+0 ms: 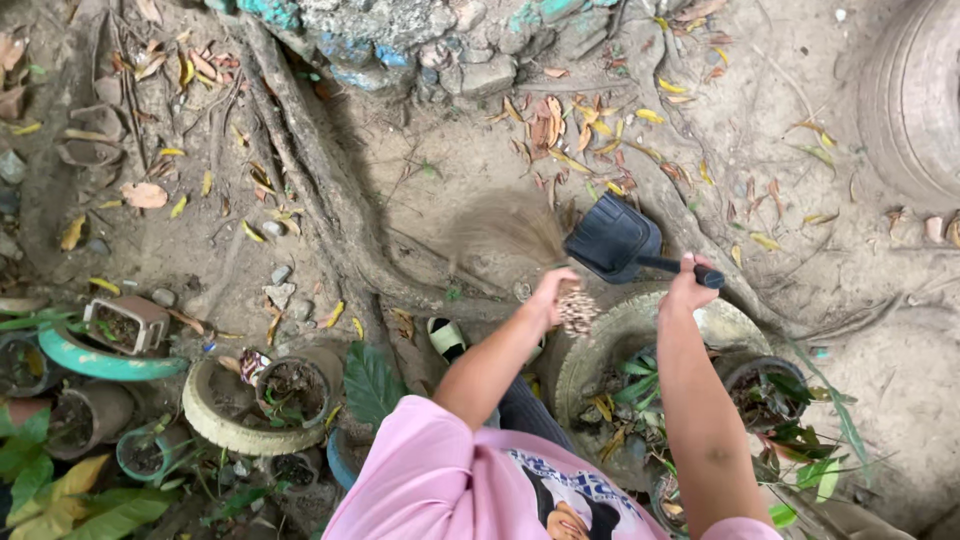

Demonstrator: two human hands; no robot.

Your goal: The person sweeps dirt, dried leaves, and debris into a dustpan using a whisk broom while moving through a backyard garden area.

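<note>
My left hand [552, 292] grips the woven handle of a short straw broom [515, 232], whose blurred bristles fan out over the dirt to the upper left. My right hand [686, 287] holds the handle of a dark plastic dustpan [612, 238], tilted with its mouth beside the broom's bristles. Dry orange and yellow leaves [560, 125] lie scattered on the bare ground just beyond the dustpan. Both my arms reach forward from a pink shirt.
Thick tree roots [310, 170] run across the dirt. Old tyre planters [238, 425] and pots with plants crowd the lower left; another tyre planter [640, 330] sits under my hands. A large tyre [915, 100] stands at the right edge. Broken painted concrete [400, 40] lies at the top.
</note>
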